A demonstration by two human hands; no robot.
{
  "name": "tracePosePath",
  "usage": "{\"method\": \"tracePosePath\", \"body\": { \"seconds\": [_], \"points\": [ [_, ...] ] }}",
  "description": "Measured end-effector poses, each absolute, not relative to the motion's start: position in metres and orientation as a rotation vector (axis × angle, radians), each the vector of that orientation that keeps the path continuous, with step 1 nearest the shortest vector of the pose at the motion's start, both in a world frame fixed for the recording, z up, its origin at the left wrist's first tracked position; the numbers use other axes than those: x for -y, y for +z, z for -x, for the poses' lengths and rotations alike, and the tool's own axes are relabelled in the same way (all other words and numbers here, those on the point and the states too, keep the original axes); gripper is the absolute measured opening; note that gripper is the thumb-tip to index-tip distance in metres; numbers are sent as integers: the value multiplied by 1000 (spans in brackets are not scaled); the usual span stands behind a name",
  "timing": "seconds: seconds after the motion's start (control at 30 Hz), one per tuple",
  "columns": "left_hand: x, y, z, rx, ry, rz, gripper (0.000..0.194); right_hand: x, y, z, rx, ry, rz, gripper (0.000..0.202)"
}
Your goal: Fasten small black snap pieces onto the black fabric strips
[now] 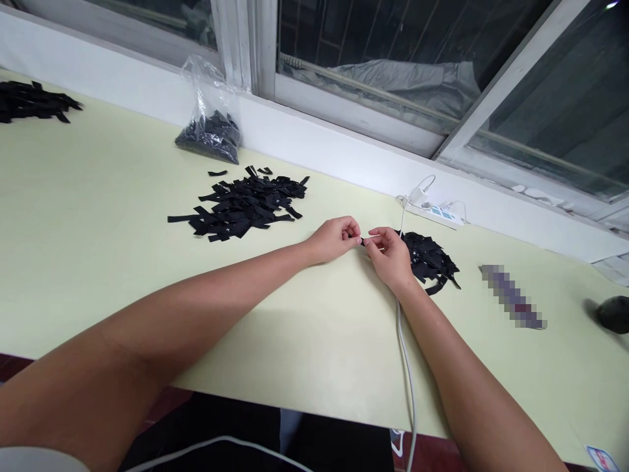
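Note:
Near the middle of the view, my left hand [336, 238] and my right hand [390, 257] meet over the table with fingertips almost touching. Between them shows a small black strip [362, 242], pinched by both hands and mostly hidden by the fingers. Left of my left hand lies a large heap of black strips [250, 203]. A smaller heap of black strips [430, 257] is just right of my right hand, partly behind it.
A clear plastic bag [211, 134] of black pieces stands by the wall; more strips [34, 101] lie far left. A power strip [435, 213] sits behind my right hand. A white cable [405, 367] crosses the table [314, 354] under my right wrist. A dark round object [614, 314] is far right.

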State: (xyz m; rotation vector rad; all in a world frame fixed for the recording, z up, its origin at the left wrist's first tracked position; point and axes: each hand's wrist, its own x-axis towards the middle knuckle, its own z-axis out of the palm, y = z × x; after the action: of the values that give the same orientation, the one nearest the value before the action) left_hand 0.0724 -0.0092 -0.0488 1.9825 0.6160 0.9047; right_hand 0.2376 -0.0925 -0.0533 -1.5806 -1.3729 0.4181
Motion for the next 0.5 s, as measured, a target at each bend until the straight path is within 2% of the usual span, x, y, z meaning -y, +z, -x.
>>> {"method": "tracePosePath", "body": {
  "seconds": [0.5],
  "points": [
    [9,-49,-72,-621,889,-1974,11,97,-48,-234,1465,384,1549,27]
  ]
}}
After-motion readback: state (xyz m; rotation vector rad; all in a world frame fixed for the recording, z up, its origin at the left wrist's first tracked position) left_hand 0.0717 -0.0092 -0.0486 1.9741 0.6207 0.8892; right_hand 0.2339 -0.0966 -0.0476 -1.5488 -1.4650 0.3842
